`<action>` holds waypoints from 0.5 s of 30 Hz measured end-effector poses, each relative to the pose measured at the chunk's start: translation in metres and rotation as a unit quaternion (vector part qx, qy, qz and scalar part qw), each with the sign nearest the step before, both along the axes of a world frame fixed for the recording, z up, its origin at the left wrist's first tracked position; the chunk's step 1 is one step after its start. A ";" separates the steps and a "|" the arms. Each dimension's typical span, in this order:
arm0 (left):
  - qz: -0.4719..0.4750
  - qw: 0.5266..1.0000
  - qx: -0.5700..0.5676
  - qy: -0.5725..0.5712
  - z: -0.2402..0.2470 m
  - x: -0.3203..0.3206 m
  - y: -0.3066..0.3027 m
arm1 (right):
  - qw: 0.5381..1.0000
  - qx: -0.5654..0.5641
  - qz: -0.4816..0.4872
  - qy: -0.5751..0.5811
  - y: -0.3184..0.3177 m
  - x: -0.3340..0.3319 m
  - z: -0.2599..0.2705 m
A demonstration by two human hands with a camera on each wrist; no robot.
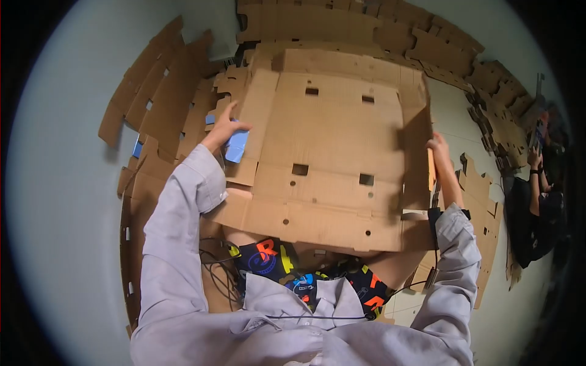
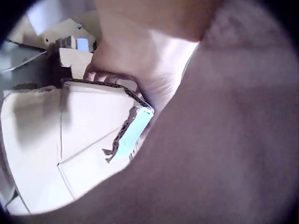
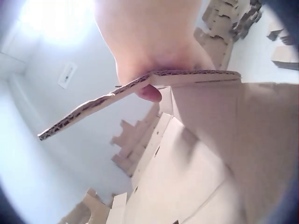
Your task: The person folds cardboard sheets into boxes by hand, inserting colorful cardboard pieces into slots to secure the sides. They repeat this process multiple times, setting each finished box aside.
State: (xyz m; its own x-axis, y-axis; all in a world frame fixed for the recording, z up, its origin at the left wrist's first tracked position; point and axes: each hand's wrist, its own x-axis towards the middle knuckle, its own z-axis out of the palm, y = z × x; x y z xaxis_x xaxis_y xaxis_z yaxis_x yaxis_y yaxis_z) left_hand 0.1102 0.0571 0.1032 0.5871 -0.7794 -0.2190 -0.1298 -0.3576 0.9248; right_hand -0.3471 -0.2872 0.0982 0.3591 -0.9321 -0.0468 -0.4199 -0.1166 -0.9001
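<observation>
A large brown cardboard sheet point(image 1: 332, 134) with slots, small round holes and folded-up side flaps is held over the person's lap. At its left edge the left hand point(image 1: 224, 131) grips the cardboard, its thumb by a blue patch point(image 1: 237, 146). The left wrist view shows fingers behind the corrugated edge point(image 2: 100, 84), with the blue patch point(image 2: 133, 133) close by. On the opposite side the right hand point(image 1: 441, 158) grips the raised right flap point(image 1: 417, 152). In the right wrist view its thumb tip point(image 3: 150, 93) shows below the flap's edge; the other fingers are hidden.
Cardboard pieces point(image 1: 155, 91) lean along the left wall, and more stacks point(image 1: 305, 23) line the back. Further cardboard point(image 1: 479, 195) lies on the pale floor at right. Another person point(image 1: 537, 207) is at the far right. Black cables point(image 1: 220, 274) hang near the lap.
</observation>
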 end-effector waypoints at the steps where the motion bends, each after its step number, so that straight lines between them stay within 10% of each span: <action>1: -0.002 0.996 -0.084 -0.020 0.001 0.005 0.001 | 0.998 -0.038 -0.015 -0.041 0.006 -0.001 0.023; 9: -0.026 0.904 -0.416 -0.093 0.166 0.003 0.023 | 0.914 -0.097 -0.002 -0.395 -0.050 -0.075 0.144; 15: 0.108 0.841 -0.411 -0.335 0.156 -0.027 0.032 | 0.847 -0.048 0.012 -0.529 0.003 -0.042 0.128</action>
State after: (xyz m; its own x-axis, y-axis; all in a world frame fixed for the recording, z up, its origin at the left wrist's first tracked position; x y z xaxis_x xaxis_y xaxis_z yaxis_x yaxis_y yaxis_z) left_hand 0.0836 0.0890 0.2592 0.5120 -0.3654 0.7774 -0.7342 0.2837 0.6169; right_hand -0.3890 -0.2838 0.2267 0.1705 -0.9053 0.3890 0.6191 -0.2087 -0.7571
